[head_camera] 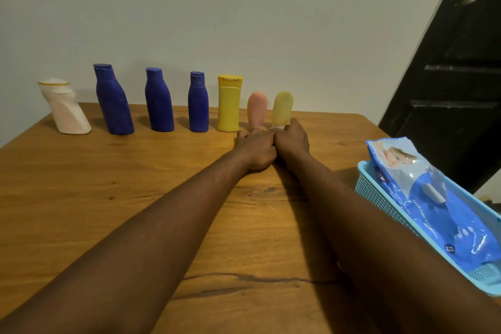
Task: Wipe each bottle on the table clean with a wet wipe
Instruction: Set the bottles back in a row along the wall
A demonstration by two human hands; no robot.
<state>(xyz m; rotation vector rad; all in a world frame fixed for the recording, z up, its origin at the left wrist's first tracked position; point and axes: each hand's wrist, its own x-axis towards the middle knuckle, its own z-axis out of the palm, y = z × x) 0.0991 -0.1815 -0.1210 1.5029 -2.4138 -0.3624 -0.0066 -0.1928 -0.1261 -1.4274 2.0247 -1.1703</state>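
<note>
fingers (pixel 292 122) of right hand (pixel 292 141) curl round cap-down pale yellow bottle (pixel 282 107); left hand (pixel 255 150) grip unclear.

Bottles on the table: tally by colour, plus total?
White bottle: 1
Blue bottles: 3
Yellow bottle: 1
Pink bottle: 1
Pale yellow bottle: 1
Total: 7

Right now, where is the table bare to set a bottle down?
Bare table lies between the blue bottles and the left forearm. Crowded: left hand and right hand at the pink tube and pale yellow tube; blue basket at right.
</note>
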